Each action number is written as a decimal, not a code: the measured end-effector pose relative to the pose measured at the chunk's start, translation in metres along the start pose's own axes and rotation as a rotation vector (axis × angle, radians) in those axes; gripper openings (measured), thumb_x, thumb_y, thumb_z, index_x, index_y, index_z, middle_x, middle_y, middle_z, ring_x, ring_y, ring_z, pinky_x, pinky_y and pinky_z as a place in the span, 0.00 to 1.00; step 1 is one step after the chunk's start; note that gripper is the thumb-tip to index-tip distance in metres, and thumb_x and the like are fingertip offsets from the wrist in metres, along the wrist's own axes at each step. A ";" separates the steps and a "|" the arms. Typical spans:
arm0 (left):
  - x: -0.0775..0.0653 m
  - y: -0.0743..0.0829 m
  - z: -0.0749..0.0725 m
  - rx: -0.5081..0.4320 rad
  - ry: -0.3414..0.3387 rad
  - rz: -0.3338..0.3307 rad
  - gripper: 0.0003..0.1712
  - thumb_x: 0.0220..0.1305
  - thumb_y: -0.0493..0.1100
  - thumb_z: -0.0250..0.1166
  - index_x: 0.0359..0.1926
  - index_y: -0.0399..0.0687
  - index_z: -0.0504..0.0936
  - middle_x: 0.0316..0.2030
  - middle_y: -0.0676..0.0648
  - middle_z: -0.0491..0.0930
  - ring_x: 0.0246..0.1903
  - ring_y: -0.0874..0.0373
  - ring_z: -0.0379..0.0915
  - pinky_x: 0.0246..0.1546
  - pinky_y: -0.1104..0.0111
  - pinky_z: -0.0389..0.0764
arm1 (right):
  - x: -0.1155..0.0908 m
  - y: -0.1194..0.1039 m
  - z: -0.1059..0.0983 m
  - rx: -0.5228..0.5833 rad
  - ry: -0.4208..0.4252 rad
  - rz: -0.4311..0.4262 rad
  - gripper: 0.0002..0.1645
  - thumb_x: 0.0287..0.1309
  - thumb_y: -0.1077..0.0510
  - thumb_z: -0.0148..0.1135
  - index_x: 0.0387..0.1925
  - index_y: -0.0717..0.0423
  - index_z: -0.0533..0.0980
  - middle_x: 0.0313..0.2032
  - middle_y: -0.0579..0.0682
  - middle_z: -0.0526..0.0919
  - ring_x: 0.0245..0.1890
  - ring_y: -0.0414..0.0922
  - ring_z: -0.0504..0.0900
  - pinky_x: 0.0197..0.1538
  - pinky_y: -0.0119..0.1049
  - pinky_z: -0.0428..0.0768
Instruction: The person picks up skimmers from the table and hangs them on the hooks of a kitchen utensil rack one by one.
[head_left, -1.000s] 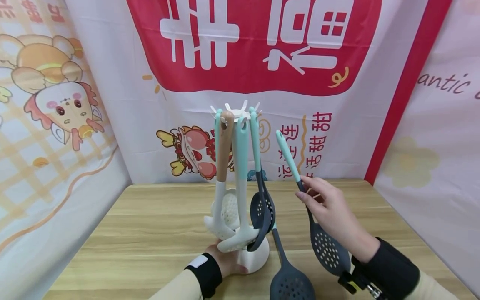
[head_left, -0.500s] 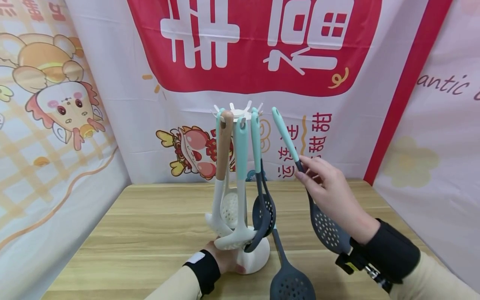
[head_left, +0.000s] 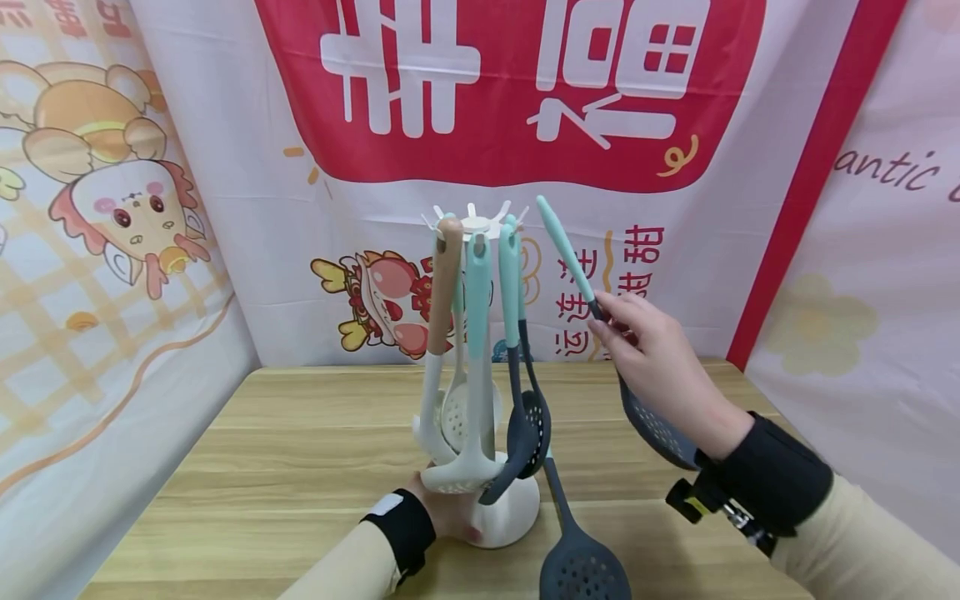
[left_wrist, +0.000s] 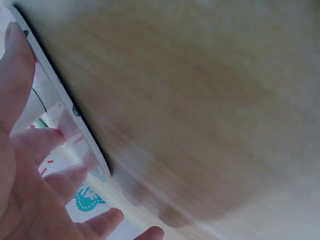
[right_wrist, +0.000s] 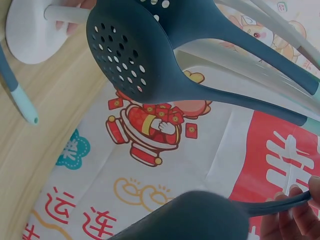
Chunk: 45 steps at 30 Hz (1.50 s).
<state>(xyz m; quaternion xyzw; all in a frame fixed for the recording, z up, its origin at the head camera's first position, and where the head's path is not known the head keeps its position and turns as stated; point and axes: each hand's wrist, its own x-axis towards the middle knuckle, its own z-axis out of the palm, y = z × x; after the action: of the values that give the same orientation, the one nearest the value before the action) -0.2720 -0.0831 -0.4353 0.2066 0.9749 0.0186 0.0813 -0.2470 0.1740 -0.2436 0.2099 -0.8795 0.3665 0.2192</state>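
A white utensil stand (head_left: 513,512) stands upright mid-table, with hooks around its top. My left hand (head_left: 448,510) holds its round base; the left wrist view shows thumb and fingers against the base (left_wrist: 65,100). My right hand (head_left: 656,350) pinches the dark shaft of a slotted turner (head_left: 566,250), teal handle tilted up towards the hooks and perforated head low, partly behind the hand. In the right wrist view its dark head (right_wrist: 190,220) fills the bottom. Hanging on the stand are a tan-handled ladle (head_left: 447,275), a white, teal-handled utensil (head_left: 478,300) and dark perforated spoons (right_wrist: 125,55).
Another dark slotted turner (head_left: 585,571) lies on the wooden table (head_left: 315,450), right of the base, its head cut off by the frame. Printed cloth (head_left: 247,250) hangs behind the table and along both sides.
My right hand has risen and shifted slightly left, bringing the turner's handle up beside the hooks. The hanging utensils have turned a little around the stand. My left hand stays at the base.
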 end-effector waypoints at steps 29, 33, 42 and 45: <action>0.000 -0.010 -0.013 0.061 -0.077 0.029 0.43 0.42 0.66 0.77 0.61 0.65 0.76 0.60 0.55 0.76 0.59 0.51 0.70 0.53 0.52 0.75 | 0.021 -0.011 0.003 -0.066 -0.039 0.037 0.25 0.70 0.63 0.54 0.66 0.60 0.70 0.37 0.56 0.72 0.36 0.49 0.69 0.34 0.33 0.73; 0.002 -0.010 -0.010 0.051 -0.084 0.017 0.43 0.42 0.67 0.77 0.62 0.68 0.75 0.61 0.55 0.76 0.60 0.49 0.70 0.51 0.49 0.75 | 0.022 -0.011 0.004 -0.079 -0.041 0.053 0.25 0.71 0.63 0.54 0.67 0.60 0.69 0.37 0.56 0.72 0.36 0.49 0.70 0.34 0.34 0.73; 0.003 -0.012 -0.008 0.036 -0.059 0.029 0.41 0.41 0.66 0.78 0.59 0.66 0.76 0.59 0.54 0.77 0.60 0.47 0.71 0.51 0.49 0.75 | 0.023 -0.008 0.005 -0.103 -0.050 0.055 0.27 0.70 0.63 0.55 0.68 0.58 0.68 0.39 0.56 0.73 0.35 0.49 0.69 0.32 0.33 0.72; 0.003 -0.013 -0.009 0.021 -0.072 0.020 0.42 0.42 0.66 0.78 0.60 0.67 0.76 0.60 0.54 0.77 0.60 0.47 0.70 0.51 0.48 0.74 | 0.023 -0.008 0.006 -0.101 -0.053 0.057 0.28 0.70 0.63 0.55 0.69 0.57 0.67 0.39 0.56 0.73 0.35 0.49 0.69 0.31 0.33 0.72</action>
<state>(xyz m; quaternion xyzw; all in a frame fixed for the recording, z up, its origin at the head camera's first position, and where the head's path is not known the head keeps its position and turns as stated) -0.2813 -0.0933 -0.4280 0.2179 0.9693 0.0018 0.1138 -0.2625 0.1593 -0.2307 0.1832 -0.9081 0.3219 0.1956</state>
